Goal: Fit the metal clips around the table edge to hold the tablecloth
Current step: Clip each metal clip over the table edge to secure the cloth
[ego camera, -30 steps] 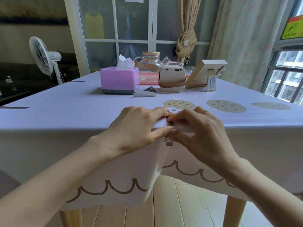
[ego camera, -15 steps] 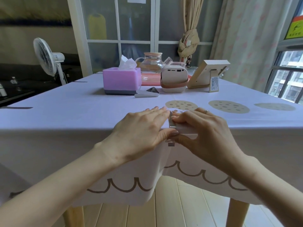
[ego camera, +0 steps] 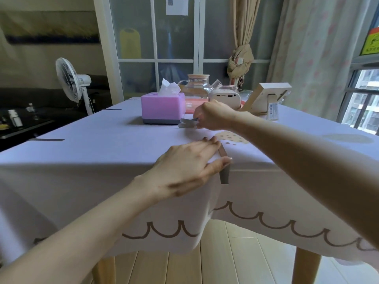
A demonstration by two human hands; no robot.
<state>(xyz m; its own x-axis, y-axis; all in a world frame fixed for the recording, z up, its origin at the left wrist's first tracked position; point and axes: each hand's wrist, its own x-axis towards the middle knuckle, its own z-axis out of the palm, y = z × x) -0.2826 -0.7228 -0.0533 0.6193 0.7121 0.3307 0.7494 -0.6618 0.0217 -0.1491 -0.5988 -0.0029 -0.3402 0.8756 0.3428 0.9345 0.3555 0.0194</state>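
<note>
A pale lilac tablecloth (ego camera: 102,144) with a brown scalloped hem covers the table. One grey metal clip (ego camera: 224,167) sits over the near table edge, clamping the cloth. My left hand (ego camera: 188,167) lies flat on the cloth just left of that clip, fingers straight and thumb touching it. My right hand (ego camera: 213,115) reaches to the middle of the table and pinches a loose metal clip (ego camera: 187,120); another clip (ego camera: 185,125) lies just beneath it on the cloth. More fitted clips show as dark strips at the left edge (ego camera: 48,139) and the far edge (ego camera: 111,109).
A pink tissue box (ego camera: 162,108) stands left of my right hand. Behind it are a glass teapot (ego camera: 198,84), a white device (ego camera: 224,98) and a wooden photo frame (ego camera: 266,97). A white fan (ego camera: 70,78) stands off the far left corner.
My right hand left the clip at the near edge and reached forward to the loose clips by the tissue box. My left hand flattened and stayed beside the fitted clip.
</note>
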